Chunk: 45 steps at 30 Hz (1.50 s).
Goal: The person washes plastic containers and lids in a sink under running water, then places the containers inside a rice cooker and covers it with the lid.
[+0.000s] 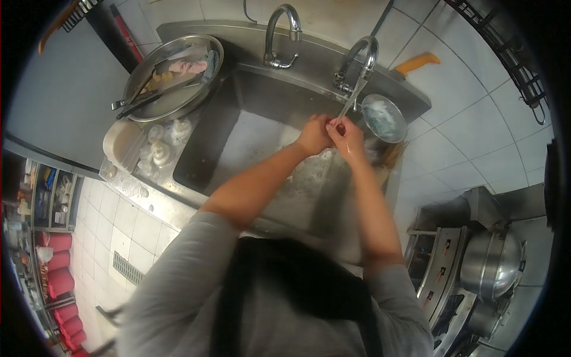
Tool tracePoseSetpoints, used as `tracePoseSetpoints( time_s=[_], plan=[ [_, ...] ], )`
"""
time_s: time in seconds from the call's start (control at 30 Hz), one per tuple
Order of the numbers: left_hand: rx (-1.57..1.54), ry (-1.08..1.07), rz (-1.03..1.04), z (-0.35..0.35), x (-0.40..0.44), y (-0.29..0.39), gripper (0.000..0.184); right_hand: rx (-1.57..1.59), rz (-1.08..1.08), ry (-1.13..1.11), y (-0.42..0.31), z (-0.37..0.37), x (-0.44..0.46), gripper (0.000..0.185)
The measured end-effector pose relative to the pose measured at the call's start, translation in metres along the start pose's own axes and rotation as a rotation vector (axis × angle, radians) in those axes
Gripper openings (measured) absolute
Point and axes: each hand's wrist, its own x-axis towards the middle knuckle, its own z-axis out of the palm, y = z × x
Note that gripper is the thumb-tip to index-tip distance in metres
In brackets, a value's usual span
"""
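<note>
Water runs from the right faucet (364,53) down onto my two hands, which meet above the steel sink (208,137). My left hand (315,135) has its fingers curled in against the other hand. Beside it, my right hand (348,140) is bent at the fingers, with the fingertips touching my left hand under the stream. Whether anything small is between the fingers cannot be made out. A white board or sheet (250,140) lies in the sink, with wet, foamy patches near it.
A metal bowl (160,110) with utensils and cloths stands at the back left, near pump bottles (160,153). Another faucet (270,41) rises behind the sink. Right of it are a clear bowl (384,118) and an orange handle (418,62). Pots (491,262) stand at the far right.
</note>
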Motion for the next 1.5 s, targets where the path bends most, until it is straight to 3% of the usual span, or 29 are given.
tracePoseSetpoints(
  time_s=[0.17, 0.23, 0.27, 0.33, 0.43, 0.5, 0.53, 0.6, 0.63, 0.77, 0.87, 0.93, 1.0, 1.1, 1.17, 1.23, 1.27, 1.37, 1.47, 1.5],
  plan=[
    [-0.550, -0.125, -0.155, -0.003, 0.004, -0.010, 0.066, 0.117, -0.007, -0.161, 0.002, -0.016, 0.009, 0.016],
    [-0.595, -0.186, -0.213, -0.006, 0.007, -0.015, 0.069, 0.298, -0.040, -0.188, -0.003, -0.019, 0.012, 0.017],
    [-0.617, -0.215, -0.243, -0.007, 0.009, -0.017, 0.070, 0.193, -0.021, -0.190, -0.006, -0.018, 0.012, 0.017],
    [-0.416, -0.228, -0.198, 0.000, 0.013, -0.026, 0.072, -0.016, 0.016, -0.199, -0.012, -0.011, 0.010, 0.017],
    [-0.299, -0.137, -0.045, 0.015, 0.011, -0.027, 0.077, -0.155, -0.049, 0.017, 0.013, 0.010, 0.020, 0.016],
    [-0.147, -0.025, 0.046, 0.029, 0.021, -0.047, 0.081, -0.227, -0.202, 0.077, 0.019, 0.015, 0.023, 0.016],
    [-0.228, 0.005, 0.019, 0.007, 0.009, -0.021, 0.080, -0.177, -0.274, 0.113, 0.024, 0.021, 0.021, 0.016],
    [-0.264, -0.042, -0.116, 0.005, 0.008, -0.021, 0.082, -0.169, -0.313, -0.008, 0.012, 0.014, 0.016, 0.019],
    [-0.210, -0.077, -0.183, -0.007, 0.001, -0.004, 0.083, -0.011, -0.190, -0.124, 0.013, 0.011, 0.016, 0.019],
    [-0.617, -0.268, -0.275, 0.008, 0.013, -0.024, 0.088, 0.113, -0.085, -0.349, 0.023, -0.006, 0.026, 0.021],
    [-0.645, -0.232, -0.347, -0.012, 0.007, -0.008, 0.087, 0.275, -0.153, -0.449, 0.021, -0.020, 0.023, 0.023],
    [-0.717, -0.222, -0.260, -0.032, -0.004, 0.012, 0.087, 0.254, -0.095, -0.349, 0.016, -0.028, 0.022, 0.022],
    [-0.473, -0.121, -0.038, -0.028, -0.003, 0.003, 0.086, 0.258, 0.013, -0.213, 0.019, -0.039, 0.023, 0.020],
    [-0.381, -0.092, -0.007, -0.024, 0.002, -0.006, 0.077, 0.419, 0.205, -0.055, 0.010, -0.044, 0.023, 0.016],
    [-0.395, -0.106, -0.042, -0.024, 0.001, -0.004, 0.070, 0.467, 0.047, -0.059, -0.002, -0.039, 0.014, 0.016],
    [-0.442, -0.119, -0.125, -0.025, -0.001, 0.004, 0.065, 0.241, -0.248, 0.002, -0.009, -0.032, 0.001, 0.017],
    [-0.485, -0.088, -0.041, -0.019, -0.001, -0.003, 0.060, 0.124, -0.396, 0.026, -0.013, -0.027, -0.004, 0.017],
    [-0.255, 0.055, 0.042, -0.008, 0.000, -0.006, 0.059, -0.002, -0.288, 0.037, -0.024, -0.007, -0.028, 0.019],
    [-0.311, -0.009, -0.148, -0.007, -0.004, 0.005, 0.060, -0.184, -0.330, 0.134, -0.017, 0.006, -0.028, 0.019],
    [-0.295, 0.014, -0.119, -0.004, -0.005, 0.003, 0.061, -0.202, -0.340, 0.127, -0.018, 0.005, -0.027, 0.018]
  ],
)
